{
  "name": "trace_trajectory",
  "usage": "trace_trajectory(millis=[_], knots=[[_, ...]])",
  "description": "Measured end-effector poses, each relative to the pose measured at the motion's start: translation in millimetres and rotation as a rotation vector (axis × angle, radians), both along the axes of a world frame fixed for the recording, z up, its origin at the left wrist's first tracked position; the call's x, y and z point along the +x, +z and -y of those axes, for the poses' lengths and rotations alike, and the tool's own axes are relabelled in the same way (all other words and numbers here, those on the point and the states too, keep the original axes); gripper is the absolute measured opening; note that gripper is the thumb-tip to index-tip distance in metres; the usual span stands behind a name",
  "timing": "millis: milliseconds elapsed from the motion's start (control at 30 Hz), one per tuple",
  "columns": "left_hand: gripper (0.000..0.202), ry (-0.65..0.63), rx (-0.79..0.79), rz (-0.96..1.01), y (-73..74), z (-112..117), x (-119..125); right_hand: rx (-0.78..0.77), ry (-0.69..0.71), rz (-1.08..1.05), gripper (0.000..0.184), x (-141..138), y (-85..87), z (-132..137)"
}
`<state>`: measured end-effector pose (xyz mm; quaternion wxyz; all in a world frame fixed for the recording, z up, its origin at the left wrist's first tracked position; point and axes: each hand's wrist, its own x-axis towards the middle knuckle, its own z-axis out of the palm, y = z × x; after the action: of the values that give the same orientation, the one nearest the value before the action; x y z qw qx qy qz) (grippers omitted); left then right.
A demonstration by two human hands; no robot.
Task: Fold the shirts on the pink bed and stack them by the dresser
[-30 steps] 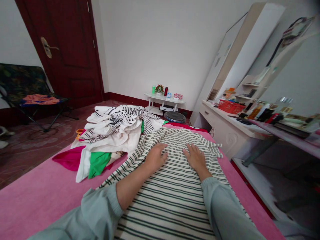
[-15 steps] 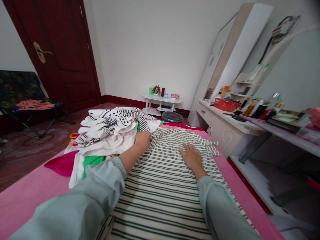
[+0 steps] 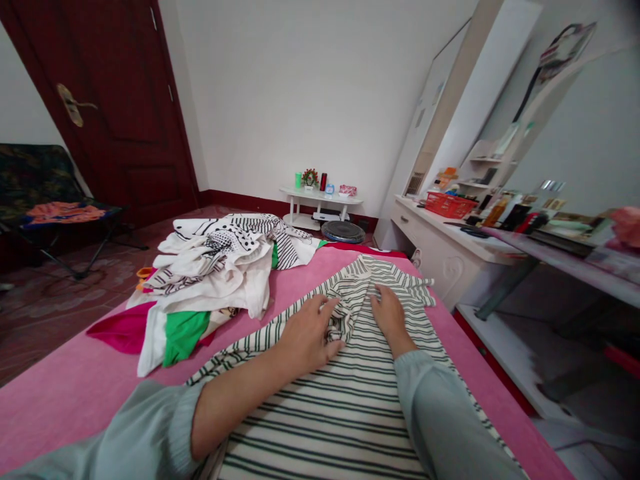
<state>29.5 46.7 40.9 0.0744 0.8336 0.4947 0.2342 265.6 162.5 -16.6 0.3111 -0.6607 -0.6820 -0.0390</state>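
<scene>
A white shirt with dark green stripes (image 3: 350, 413) lies spread on a pink bed cover (image 3: 45, 413), and its left side is folded inward. My left hand (image 3: 313, 333) is over the bunched folded-in sleeve near the middle of the shirt, with thumb and fingers apart. Beside the fold, my right hand (image 3: 390, 317) rests on the upper part of the shirt, thumb a little away from the fingers; the fingertips are partly hidden. The right sleeve of the shirt (image 3: 420, 288) still lies outward.
To the left is a heap of white and black patterned clothes (image 3: 225, 260), with green cloth (image 3: 185, 337) and magenta cloth (image 3: 123, 327) under it. A dressing table (image 3: 440, 240) with a red basket (image 3: 449, 204) stands at right. A low white table (image 3: 320, 195) is by the wall.
My left hand has brought the left sleeve and side of the shirt inward to the right, and its grip has loosened. My right hand has stayed near the same spot, its fingers now drawn in.
</scene>
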Motion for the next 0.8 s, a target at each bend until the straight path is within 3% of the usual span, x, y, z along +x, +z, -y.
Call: trace_trajectory(millis=[67, 133, 233, 367, 500, 667, 800], knots=[[0.076, 0.138, -0.074, 0.027, -5.8, -1.5, -2.6, 0.126, 0.021, -0.105, 0.039, -0.3, 3.2, 2.1], [0.063, 0.132, -0.111, 0.024, -12.7, 1.1, -2.4, 0.24, 0.157, -0.113, 0.04, -5.3, 9.4, 8.0], [0.036, -0.034, -0.056, 0.009, -21.3, 9.3, 1.6, 0.291, 0.47, 0.03, 0.042, -18.1, 20.7, 20.5], [0.041, -0.244, 0.035, -0.037, -24.7, 16.9, 7.2, 0.181, 0.672, 0.203, 0.063, -29.9, 28.0, 30.4], [0.041, -0.315, 0.06, -0.031, -23.1, 17.4, 7.5, 0.036, 0.656, 0.258, 0.069, -32.9, 25.2, 30.9], [0.058, -0.203, 0.032, -0.004, -23.2, 17.0, 5.6, -0.063, 0.495, 0.295, 0.031, -40.8, 27.2, 37.2], [0.054, -0.114, 0.003, -0.048, -17.1, 17.0, 0.5, -0.037, 0.323, 0.207, 0.016, -37.6, 48.0, 44.0]])
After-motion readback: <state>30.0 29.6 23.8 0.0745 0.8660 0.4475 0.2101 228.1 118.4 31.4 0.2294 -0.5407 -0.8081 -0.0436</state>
